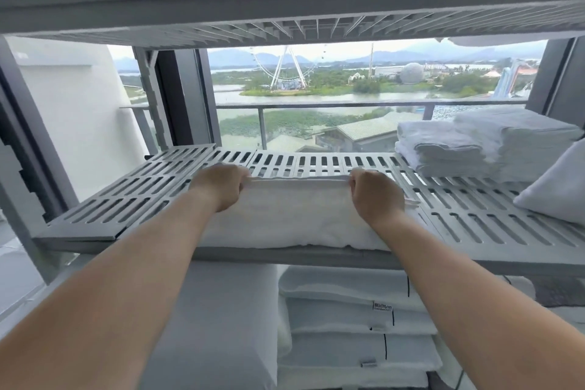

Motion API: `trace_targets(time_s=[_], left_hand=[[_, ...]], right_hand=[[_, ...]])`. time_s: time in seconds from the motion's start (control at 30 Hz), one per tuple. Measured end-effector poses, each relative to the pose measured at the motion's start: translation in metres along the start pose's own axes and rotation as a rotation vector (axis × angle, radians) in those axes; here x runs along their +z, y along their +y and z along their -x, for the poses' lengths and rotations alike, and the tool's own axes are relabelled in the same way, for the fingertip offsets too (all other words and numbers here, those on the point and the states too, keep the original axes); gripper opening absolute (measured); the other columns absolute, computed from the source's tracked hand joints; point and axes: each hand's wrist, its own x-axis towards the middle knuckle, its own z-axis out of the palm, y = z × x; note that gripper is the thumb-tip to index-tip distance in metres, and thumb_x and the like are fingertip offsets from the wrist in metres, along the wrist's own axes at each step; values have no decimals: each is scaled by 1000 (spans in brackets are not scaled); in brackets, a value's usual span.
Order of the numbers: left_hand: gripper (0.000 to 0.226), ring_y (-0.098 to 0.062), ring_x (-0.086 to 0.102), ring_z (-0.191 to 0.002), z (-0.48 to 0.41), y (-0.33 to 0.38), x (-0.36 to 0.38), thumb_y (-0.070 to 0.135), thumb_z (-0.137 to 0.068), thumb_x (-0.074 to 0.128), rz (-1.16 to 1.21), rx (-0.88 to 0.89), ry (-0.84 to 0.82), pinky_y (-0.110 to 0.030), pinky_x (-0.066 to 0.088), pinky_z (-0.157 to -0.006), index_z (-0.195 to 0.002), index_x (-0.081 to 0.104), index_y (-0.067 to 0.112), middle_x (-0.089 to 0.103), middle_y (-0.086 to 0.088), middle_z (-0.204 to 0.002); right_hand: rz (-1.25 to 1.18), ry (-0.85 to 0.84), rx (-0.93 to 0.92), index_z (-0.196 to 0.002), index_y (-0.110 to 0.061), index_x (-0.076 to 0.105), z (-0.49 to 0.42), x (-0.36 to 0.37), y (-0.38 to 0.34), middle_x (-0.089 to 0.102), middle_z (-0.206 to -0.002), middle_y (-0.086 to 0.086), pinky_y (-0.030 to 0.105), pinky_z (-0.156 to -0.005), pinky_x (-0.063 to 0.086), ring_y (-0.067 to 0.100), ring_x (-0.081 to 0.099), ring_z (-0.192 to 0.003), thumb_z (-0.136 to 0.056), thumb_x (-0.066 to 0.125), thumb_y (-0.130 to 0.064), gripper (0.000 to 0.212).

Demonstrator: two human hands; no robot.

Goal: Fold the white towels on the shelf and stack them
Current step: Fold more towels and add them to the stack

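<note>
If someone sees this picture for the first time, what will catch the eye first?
First, the two hands: the left hand and the right hand pinch the far edge of a white towel lying at the middle front of the grey slatted shelf. At the back right of the same shelf sit stacked folded towels. Beyond the shelf, outdoors, a Ferris wheel rises at the upper middle.

Both bare forearms reached forward from the lower corners, nearly straight and converging slightly. The left hand lay knuckles-up, its fingers curled over the far edge of the white towel and pinching it. The right hand mirrored it, gripping the same edge, the two hands well apart.
</note>
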Motion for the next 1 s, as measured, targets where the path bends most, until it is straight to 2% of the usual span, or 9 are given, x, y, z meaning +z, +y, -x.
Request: trace_targets(time_s=[0.07, 0.17, 0.33, 0.43, 0.53, 0.6, 0.73, 0.83, 1.0], left_hand=[[28, -28, 59, -90, -22, -4, 3, 12, -97, 42, 22, 0, 36, -35, 43, -68, -106, 64, 28, 67, -3, -100], [25, -29, 53, -81, -62, -11, 11, 12, -97, 38, 30, 20, 91, -36, 40, -67, -85, 49, 31, 62, -5, -92], [22, -29, 53, -79, -137, -26, 32, 14, -98, 38, 12, 42, 135, -34, 38, -66, -92, 55, 27, 61, -5, -90], [24, -31, 61, -87, -170, -33, 51, 12, -93, 45, -52, 24, 182, -35, 42, -72, -104, 63, 26, 69, -7, -100], [36, -26, 65, -100, -187, -31, 85, 16, -96, 57, -54, 35, 148, -39, 49, -87, -129, 60, 28, 69, -3, -116], [30, -24, 62, -107, -194, -27, 106, 26, -98, 58, 18, 69, 79, -39, 48, -91, -128, 60, 29, 64, -1, -123], [25, -20, 59, -112, -199, -22, 129, 35, -102, 50, 190, 142, -78, -41, 52, -94, -120, 66, 29, 60, 2, -126], [21, -17, 58, -109, -198, -24, 135, 32, -102, 50, 255, 158, -75, -42, 52, -94, -113, 69, 28, 63, 5, -120], [5, -11, 57, -95, -197, -31, 138, 31, -96, 62, 337, 140, -72, -28, 43, -79, -92, 61, 33, 59, 14, -97]], right_hand=[[51, 41, 8, -93, -19, 62, -19, 6, -6, 67, -83, 4, 31, -65, 39, 28, 64, -76, -92, 47, -7, 19], [160, 75, -9, -97, -21, 63, -53, 19, -8, 69, -87, 4, 36, -78, 41, 28, 64, -87, -93, 49, -10, 19], [165, 206, -115, -94, -20, 67, -115, 50, -1, 70, -88, 5, 41, -89, 37, 29, 60, -93, -98, 48, -19, 19], [175, 89, -132, -111, -26, 64, -146, 73, 5, 65, -109, 4, 47, -104, 31, 29, 52, -112, -97, 53, -29, 19], [259, -142, -123, -139, -31, 42, -153, 102, 24, 52, -134, 5, 52, -115, 22, 30, 43, -129, -90, 64, -45, 55], [219, -140, -146, -133, -28, 49, -150, 120, 36, 56, -130, 5, 48, -111, 31, 29, 48, -123, -87, 67, -47, 53], [-6, -237, -93, -103, -26, 70, -149, 137, 53, 67, -108, 1, 34, -97, 44, 23, 57, -110, -90, 61, -39, 21], [-103, -310, -72, -100, -25, 72, -153, 141, 61, 67, -105, -1, 29, -92, 43, 20, 57, -107, -89, 57, -32, 19], [-155, -377, -101, -84, -30, 63, -158, 134, 70, 60, -86, -12, 26, -76, 38, 11, 53, -91, -85, 68, -38, 9]])
